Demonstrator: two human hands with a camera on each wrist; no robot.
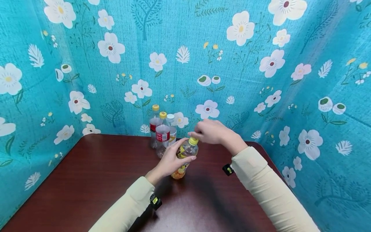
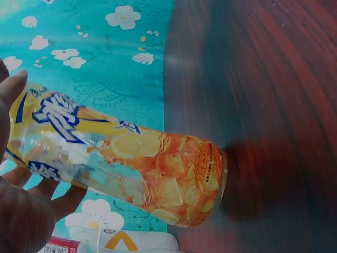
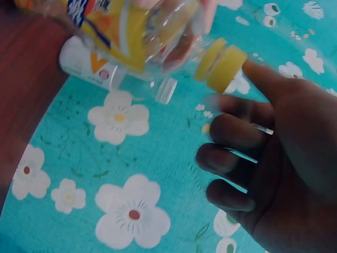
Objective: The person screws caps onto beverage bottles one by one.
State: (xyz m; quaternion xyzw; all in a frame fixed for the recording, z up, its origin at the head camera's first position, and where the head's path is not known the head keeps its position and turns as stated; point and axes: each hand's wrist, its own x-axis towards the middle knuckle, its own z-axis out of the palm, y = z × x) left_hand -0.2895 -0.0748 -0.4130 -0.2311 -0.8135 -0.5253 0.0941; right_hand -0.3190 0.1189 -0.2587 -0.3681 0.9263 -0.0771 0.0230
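Observation:
A clear plastic drink bottle (image 1: 189,150) with a yellow and orange label leans slightly over the table, its base low at the tabletop. My left hand (image 1: 170,160) grips it around the upper body, thumb on the near side. In the left wrist view, the lower label (image 2: 176,174) shows ice cubes and lemon slices. Above, my right hand (image 1: 211,131) is at the yellow cap (image 3: 226,68), thumb and index finger on either side of it. The other right-hand fingers are curled below the thumb. A narrow gap shows between the cap and the yellow ring (image 3: 210,59) on the neck.
Behind the left hand stand two red-labelled bottles with yellow caps, one in front (image 1: 163,136) and one behind (image 1: 154,121), plus a white-labelled bottle (image 1: 173,131) with a pale cap. The dark red wooden table (image 1: 95,180) meets a blue flowered curtain (image 1: 176,35) behind and at both sides.

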